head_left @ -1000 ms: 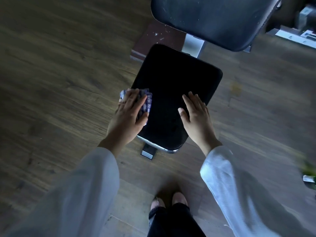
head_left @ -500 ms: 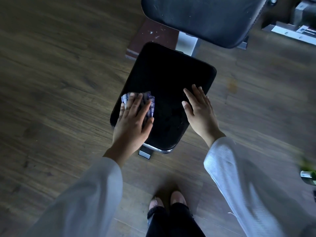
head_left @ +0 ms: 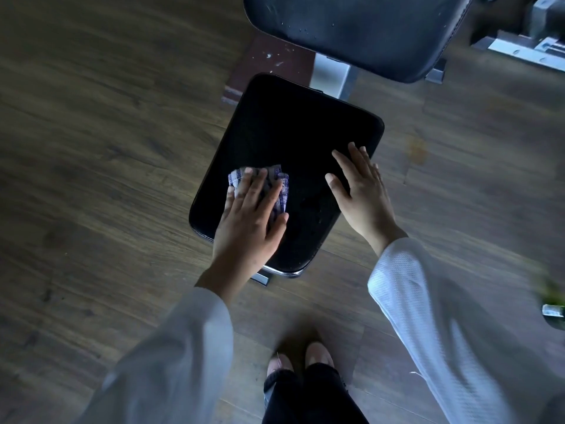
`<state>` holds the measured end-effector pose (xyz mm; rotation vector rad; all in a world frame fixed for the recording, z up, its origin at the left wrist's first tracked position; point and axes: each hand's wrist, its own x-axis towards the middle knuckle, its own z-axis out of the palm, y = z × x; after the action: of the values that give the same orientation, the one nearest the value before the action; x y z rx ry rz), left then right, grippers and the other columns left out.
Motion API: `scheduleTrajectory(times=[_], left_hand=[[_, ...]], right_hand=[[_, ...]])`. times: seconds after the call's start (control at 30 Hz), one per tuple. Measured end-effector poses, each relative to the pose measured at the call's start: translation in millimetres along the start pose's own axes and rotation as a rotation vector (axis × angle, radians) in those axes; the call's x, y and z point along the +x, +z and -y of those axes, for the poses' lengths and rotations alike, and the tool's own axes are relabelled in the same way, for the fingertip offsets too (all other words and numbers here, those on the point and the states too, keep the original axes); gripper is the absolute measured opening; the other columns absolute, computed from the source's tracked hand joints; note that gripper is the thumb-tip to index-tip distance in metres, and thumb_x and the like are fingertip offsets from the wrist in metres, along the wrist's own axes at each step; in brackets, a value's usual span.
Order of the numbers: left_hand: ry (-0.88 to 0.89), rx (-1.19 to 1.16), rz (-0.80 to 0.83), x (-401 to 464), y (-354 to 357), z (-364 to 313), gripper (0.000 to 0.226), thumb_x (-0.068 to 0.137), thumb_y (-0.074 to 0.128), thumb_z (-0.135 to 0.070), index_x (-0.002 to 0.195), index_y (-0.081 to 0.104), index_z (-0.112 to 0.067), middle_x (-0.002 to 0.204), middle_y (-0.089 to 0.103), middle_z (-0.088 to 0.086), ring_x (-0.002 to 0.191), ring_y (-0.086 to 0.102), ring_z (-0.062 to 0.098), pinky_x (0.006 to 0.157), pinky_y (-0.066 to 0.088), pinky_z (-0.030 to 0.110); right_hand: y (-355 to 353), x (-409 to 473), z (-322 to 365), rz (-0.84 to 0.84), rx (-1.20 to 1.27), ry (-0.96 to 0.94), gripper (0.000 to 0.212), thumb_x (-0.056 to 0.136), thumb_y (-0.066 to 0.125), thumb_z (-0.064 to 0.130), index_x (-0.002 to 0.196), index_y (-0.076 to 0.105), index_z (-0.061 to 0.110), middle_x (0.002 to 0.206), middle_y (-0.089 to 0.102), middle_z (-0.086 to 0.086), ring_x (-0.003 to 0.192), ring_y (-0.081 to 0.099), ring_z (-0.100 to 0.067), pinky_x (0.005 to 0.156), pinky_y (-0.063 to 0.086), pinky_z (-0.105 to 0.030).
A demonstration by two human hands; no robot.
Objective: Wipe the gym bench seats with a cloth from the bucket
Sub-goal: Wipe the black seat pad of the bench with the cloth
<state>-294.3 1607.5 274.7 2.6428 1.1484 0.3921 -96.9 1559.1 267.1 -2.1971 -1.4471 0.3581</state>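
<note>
No brand, label or writing can be read anywhere. The seat pad (head_left: 290,154) is a smooth, glossy black rounded rectangle of padded vinyl; its long axis runs from about 7 o'clock near the person to 1 o'clock at its far end. The cloth (head_left: 279,185), crumpled, white with blue checks, lies on the pad's 8 o'clock part. The left hand (head_left: 249,221) presses flat on the cloth, fingers straight and close together. The right hand (head_left: 363,191) rests spread on the pad's 4 o'clock edge, fingers straight. At 12 o'clock a 2nd black pad (head_left: 360,26) carries water droplets. Beneath lies a wood-grain floor (head_left: 91,148).
</note>
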Motion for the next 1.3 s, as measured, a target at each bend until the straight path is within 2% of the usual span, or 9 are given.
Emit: scheduleTrajectory(times=[0.27,0.47,0.67,0.77,0.87,0.93,1.03,1.17,1.3], left_hand=[[0.278,-0.002,0.057,-16.8,3.0,-29.5,0.049,0.088,0.041,-0.038,0.130,0.054,-0.014,0.142,0.045,0.012,0.136,0.033,0.026,0.109,0.025,0.045],[-0.001,0.011,0.022,12.5,7.1,-20.0,0.054,0.087,0.037,-0.038,0.131,0.052,-0.009,0.140,0.045,0.020,0.133,0.036,0.038,0.105,0.028,0.053],[0.113,-0.194,0.014,9.9,11.7,-42.2,0.054,0.096,0.028,-0.045,0.133,0.046,-0.010,0.145,0.038,0.018,0.137,0.027,0.032,0.109,0.022,0.051],[-0.220,-0.252,-0.173,16.6,1.5,-15.9,0.048,0.097,0.031,-0.032,0.132,0.048,-0.004,0.144,0.035,0.026,0.136,0.026,0.043,0.109,0.022,0.050],[-0.484,-0.118,-0.075,17.5,-2.7,5.8,0.059,0.091,0.022,-0.032,0.139,0.038,-0.002,0.150,0.027,0.019,0.141,0.018,0.036,0.115,0.014,0.043],[-0.435,-0.038,-0.044,14.6,1.1,9.1,0.066,0.089,0.014,-0.037,0.141,0.035,-0.002,0.151,0.026,0.018,0.142,0.018,0.035,0.115,0.012,0.040],[-0.429,0.006,-0.060,12.7,4.9,10.2,0.063,0.090,0.017,-0.035,0.139,0.038,-0.002,0.149,0.031,0.018,0.140,0.024,0.036,0.114,0.016,0.040],[-0.434,0.031,-0.062,13.5,4.6,10.2,0.060,0.091,0.019,-0.034,0.139,0.039,-0.004,0.148,0.032,0.018,0.139,0.026,0.035,0.113,0.016,0.039],[-0.445,0.062,-0.040,17.8,6.0,7.2,0.061,0.092,0.017,-0.036,0.141,0.035,-0.005,0.151,0.028,0.015,0.140,0.022,0.034,0.114,0.015,0.040]], right_hand=[[0.8,1.8,-6.5,-0.023,-0.001,-0.032,0.043,0.097,0.039,0.026,0.138,0.039,0.016,0.150,0.027,-0.013,0.141,0.018,-0.027,0.113,0.011,-0.039],[-0.1,3.4,-7.5,-0.007,0.006,-0.025,0.042,0.098,0.041,0.024,0.139,0.037,0.019,0.152,0.023,-0.009,0.142,0.013,-0.024,0.114,0.008,-0.036],[-1.0,7.3,4.1,-0.049,0.117,0.071,0.040,0.096,0.041,0.023,0.133,0.046,0.008,0.147,0.031,-0.018,0.139,0.022,-0.032,0.113,0.015,-0.042],[0.8,-2.3,38.1,-0.196,0.196,0.134,0.050,0.092,0.036,0.034,0.124,0.052,-0.002,0.132,0.047,-0.028,0.126,0.042,-0.040,0.106,0.033,-0.050],[18.8,-31.1,82.0,-0.201,0.140,0.096,0.064,0.087,0.036,0.046,0.126,0.050,-0.003,0.129,0.050,-0.028,0.122,0.047,-0.039,0.102,0.038,-0.050],[32.9,-48.8,100.0,-0.173,0.006,0.078,0.071,0.084,0.037,0.051,0.131,0.044,-0.002,0.134,0.047,-0.026,0.127,0.043,-0.036,0.104,0.035,-0.048],[42.8,-52.8,91.3,-0.182,-0.099,0.060,0.064,0.084,0.039,0.038,0.134,0.040,0.000,0.137,0.045,-0.022,0.128,0.042,-0.034,0.105,0.034,-0.047],[27.1,-23.5,49.1,-0.189,-0.079,0.140,0.061,0.086,0.044,0.026,0.139,0.032,0.000,0.144,0.034,-0.022,0.135,0.029,-0.035,0.111,0.023,-0.046],[20.4,-8.6,42.3,-0.157,-0.033,0.089,0.062,0.090,0.035,0.036,0.141,0.028,0.002,0.147,0.029,-0.020,0.138,0.024,-0.033,0.113,0.015,-0.041]])
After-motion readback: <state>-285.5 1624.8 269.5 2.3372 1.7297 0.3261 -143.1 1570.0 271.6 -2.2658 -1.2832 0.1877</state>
